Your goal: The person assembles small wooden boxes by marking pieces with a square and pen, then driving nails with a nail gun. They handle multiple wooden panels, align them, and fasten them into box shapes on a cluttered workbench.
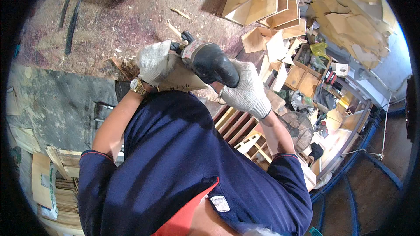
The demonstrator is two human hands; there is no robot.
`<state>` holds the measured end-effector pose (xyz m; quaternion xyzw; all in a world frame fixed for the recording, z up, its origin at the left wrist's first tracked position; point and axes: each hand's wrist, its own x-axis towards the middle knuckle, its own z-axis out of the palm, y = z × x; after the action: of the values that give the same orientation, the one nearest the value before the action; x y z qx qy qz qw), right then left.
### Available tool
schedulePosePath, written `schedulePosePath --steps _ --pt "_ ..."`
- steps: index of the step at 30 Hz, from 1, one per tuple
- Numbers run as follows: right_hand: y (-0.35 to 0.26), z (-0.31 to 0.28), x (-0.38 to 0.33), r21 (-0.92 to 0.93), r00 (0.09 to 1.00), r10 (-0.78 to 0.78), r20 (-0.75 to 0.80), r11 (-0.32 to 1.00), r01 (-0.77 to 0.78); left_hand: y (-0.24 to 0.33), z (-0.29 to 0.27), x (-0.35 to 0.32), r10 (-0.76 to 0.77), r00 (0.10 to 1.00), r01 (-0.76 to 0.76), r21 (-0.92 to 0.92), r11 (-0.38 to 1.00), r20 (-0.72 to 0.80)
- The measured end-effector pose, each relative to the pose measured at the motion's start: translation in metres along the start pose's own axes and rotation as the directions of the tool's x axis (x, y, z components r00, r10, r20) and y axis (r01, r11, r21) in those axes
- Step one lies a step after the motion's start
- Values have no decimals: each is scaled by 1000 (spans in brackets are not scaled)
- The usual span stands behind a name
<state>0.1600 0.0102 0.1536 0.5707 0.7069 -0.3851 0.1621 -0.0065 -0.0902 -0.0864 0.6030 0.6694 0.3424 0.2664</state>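
My right hand (247, 91), in a white knitted glove, is wrapped round a black power tool (214, 64) with a rounded body; its exact kind cannot be made out. The tool's narrower front end points up and left, close to my left hand (155, 63). That hand, also gloved, is closed at the left edge of a pale wooden piece (180, 78) with dark marks on it. Part of the wood is hidden behind the tool and my left fingers. A gold-coloured watch (138, 86) sits on my left wrist.
Wood chips lie over the worn reddish work surface (118, 30). Several pale wooden boxes (253, 6) stand at the far right, beside a cluttered heap of parts and bags. A fan (297, 129) is right of my right forearm. Stacked wood strips (65, 194) lie at the lower left.
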Motion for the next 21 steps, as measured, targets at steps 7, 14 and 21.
schedulePosePath --steps 7,14,21 --pt "14 15 -28 65 978 -45 -204 996 59 -1 -4 8 36 999 -37 52 998 39" --pt "84 63 -106 788 821 313 -477 567 241 13 -20 15 29 999 -31 213 977 15" --pt "193 134 -145 822 538 649 -537 262 505 -3 -16 19 83 995 -67 262 963 -50"
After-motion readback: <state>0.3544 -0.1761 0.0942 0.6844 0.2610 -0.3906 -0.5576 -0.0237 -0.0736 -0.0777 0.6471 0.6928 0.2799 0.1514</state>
